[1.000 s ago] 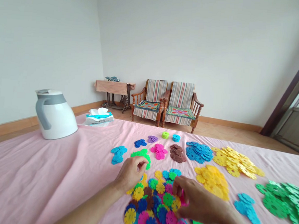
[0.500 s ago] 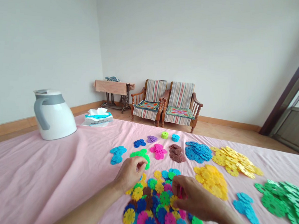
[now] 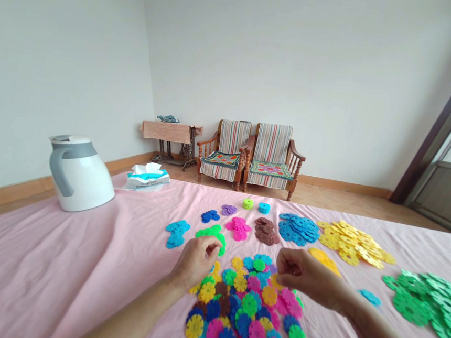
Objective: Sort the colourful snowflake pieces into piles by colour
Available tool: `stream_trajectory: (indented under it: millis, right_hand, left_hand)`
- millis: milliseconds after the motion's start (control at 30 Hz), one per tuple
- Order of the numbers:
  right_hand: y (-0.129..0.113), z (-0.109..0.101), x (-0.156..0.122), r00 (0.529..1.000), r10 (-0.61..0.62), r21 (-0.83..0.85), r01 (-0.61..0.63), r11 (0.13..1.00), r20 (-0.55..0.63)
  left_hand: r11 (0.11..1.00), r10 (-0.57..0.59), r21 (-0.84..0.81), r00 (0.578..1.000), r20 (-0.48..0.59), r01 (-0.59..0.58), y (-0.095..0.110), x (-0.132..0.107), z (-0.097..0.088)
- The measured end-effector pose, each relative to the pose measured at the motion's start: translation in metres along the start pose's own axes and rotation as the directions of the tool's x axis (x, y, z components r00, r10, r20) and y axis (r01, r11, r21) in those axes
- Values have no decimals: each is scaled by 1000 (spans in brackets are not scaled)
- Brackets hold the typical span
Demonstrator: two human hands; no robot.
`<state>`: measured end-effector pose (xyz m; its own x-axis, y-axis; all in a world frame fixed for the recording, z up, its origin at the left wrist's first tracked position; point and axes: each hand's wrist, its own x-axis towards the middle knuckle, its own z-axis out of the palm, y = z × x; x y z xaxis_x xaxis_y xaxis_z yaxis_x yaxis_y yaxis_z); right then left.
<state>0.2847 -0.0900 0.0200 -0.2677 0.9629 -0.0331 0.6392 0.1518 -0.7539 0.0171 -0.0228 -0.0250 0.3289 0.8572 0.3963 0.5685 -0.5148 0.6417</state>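
Discs point(image 3: 249, 304); tissue box point(image 3: 145, 180), lettering point(image 3: 152, 184) unclear

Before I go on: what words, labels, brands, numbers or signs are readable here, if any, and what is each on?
None can be read.
Tissue box: dark print on its front, too small and blurred to read.
Jug: no lettering visible.
Discs: no lettering that I can make out.

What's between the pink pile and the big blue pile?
In the head view, the brown pile lies between the pink pile and the big blue pile.
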Motion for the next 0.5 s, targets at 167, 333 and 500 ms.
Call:
stream_trajectory:
  millis: [167, 333, 500]
  right_hand:
    - [53, -37, 6, 884, 39, -223, -159, 962, -465]
    - [100, -51, 6, 785, 118, -274, -347, 897, -608]
    - [109, -49, 3, 761, 123, -297, -389, 872, -637]
  left_hand:
    - [1000, 6, 6, 1000, 12, -6, -1, 0, 1]
    - [1000, 1, 8, 1000, 11, -1, -2, 0, 2]
    - [1000, 10, 20, 1000, 11, -10, -2, 0, 1]
